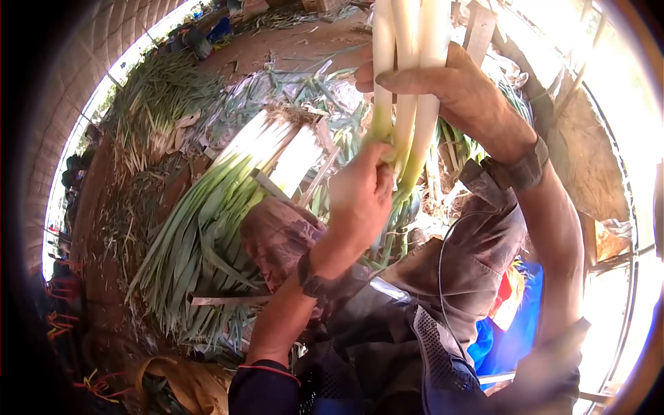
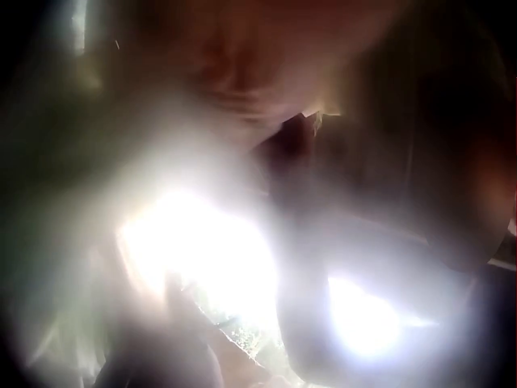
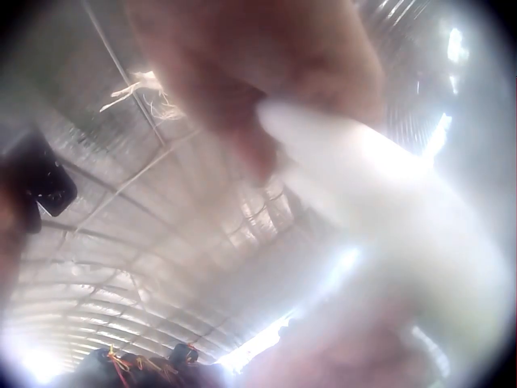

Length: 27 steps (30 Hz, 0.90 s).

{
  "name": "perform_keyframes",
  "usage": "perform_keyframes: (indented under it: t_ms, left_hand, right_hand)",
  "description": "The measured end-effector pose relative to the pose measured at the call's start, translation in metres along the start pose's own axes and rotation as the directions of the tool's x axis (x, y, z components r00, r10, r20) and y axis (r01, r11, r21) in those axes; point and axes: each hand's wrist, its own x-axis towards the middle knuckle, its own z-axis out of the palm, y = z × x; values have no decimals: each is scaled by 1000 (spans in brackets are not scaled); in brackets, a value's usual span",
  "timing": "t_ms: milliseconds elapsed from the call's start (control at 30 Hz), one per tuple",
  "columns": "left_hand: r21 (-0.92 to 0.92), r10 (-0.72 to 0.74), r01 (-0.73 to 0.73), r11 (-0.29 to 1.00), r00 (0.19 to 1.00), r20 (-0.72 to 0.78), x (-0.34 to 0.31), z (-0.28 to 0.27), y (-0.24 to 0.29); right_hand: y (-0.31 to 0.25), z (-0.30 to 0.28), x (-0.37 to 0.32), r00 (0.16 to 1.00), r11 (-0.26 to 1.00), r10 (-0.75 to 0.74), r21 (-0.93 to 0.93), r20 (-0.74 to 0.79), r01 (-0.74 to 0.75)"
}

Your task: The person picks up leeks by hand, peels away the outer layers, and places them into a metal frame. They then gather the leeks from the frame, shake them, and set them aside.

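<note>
Several thick leeks (image 1: 408, 104), white above and pale green below, stand upright in a bundle before the person. The right hand (image 1: 460, 86) grips their white shafts from the right, its thumb across the front and fingertips showing on the far side. Lower down, the left hand (image 1: 360, 197) holds the bundle where the green begins, its fingers bent against the stalks. In the right wrist view a blurred white leek shaft (image 3: 380, 178) runs beneath the hand (image 3: 266, 65). The left wrist view is mostly glare, with part of the hand (image 2: 250, 73) at the top.
A stack of leeks (image 1: 200, 214), roots at the far end, lies in a wooden frame (image 1: 232, 300) left of the person's knee (image 1: 280, 232). Further left is another leek heap (image 1: 155, 104). Leaf scraps (image 1: 277, 86) litter the ground. Something blue (image 1: 522, 318) sits by the right leg.
</note>
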Motion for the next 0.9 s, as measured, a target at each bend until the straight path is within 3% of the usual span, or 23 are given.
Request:
perform_keyframes:
  t_ms: [33, 100, 133, 200, 233, 300, 333, 400, 433, 500, 533, 567, 600, 667, 700, 733, 800, 833, 900]
  left_hand:
    - [-2, 3, -3, 1000, 1000, 4, -2, -2, -2]
    - [257, 11, -25, 966, 998, 56, -7, -12, -9]
    - [257, 14, -28, 966, 998, 58, -11, -16, -16]
    - [417, -32, -94, 904, 958, 284, -24, -20, -39]
    - [416, -31, -94, 905, 958, 285, -36, -19, -52]
    - [655, -284, -186, 732, 790, 543, -60, -15, -81]
    - [652, -280, -188, 735, 791, 544, -75, -14, -95]
    - [701, -362, -339, 627, 670, 648, -101, -18, -113]
    - [701, -353, -344, 624, 677, 646, -97, -22, -114]
    - [776, -609, -185, 603, 522, 597, -76, -19, -116]
    - [774, -590, -189, 604, 547, 594, -59, -17, -104]
    - [592, -438, 83, 802, 756, 487, -36, -20, -79]
    - [271, -325, 249, 930, 901, 286, -18, -21, -59]
    - [-237, -175, 258, 937, 931, 319, 12, -17, -43]
    - [-389, -190, 339, 856, 908, 374, 22, -11, -34]
    - [-634, -44, 324, 702, 909, 415, 31, -4, -18]
    - [-614, 14, 433, 659, 810, 586, 31, 12, -30]
    - [-616, 20, 428, 662, 811, 584, 28, 16, -26]
    - [-666, -51, 337, 666, 911, 410, 16, 21, -20]
  right_hand:
    - [1, -2, -3, 1000, 1000, 0, -1, -5, 0]
    - [3, -9, -9, 999, 994, 27, 105, -28, -24]
    - [3, -13, -11, 999, 994, 25, 105, -32, -22]
    - [4, -19, -17, 999, 984, 15, 178, -35, -9]
    - [-3, -14, -20, 992, 979, 3, 204, -128, 23]
    - [-5, -26, -22, 991, 973, 17, 228, -136, 15]
    - [-7, -31, -23, 990, 967, 37, 254, -139, -1]
    - [-10, -49, -23, 988, 959, 4, 280, -156, 40]
    - [-12, -52, -23, 988, 955, 6, 292, -154, 40]
    - [-18, -58, -28, 983, 961, 55, 276, -174, -5]
    - [-21, -53, -29, 978, 966, 98, 255, -182, -49]
    - [-17, -50, -27, 985, 954, 96, 295, -141, -51]
    - [-4, -50, -26, 994, 941, 68, 338, -82, -36]
    - [-3, -33, -23, 984, 942, 173, 296, -31, -156]
    - [2, -26, -22, 985, 927, 171, 338, 3, -161]
    - [8, -19, -22, 985, 908, 169, 383, 37, -171]
    - [16, -9, -23, 986, 882, 159, 441, 58, -168]
    - [16, -7, -24, 978, 870, 194, 446, 76, -208]
    - [16, -7, -30, 983, 881, 175, 437, 51, -180]
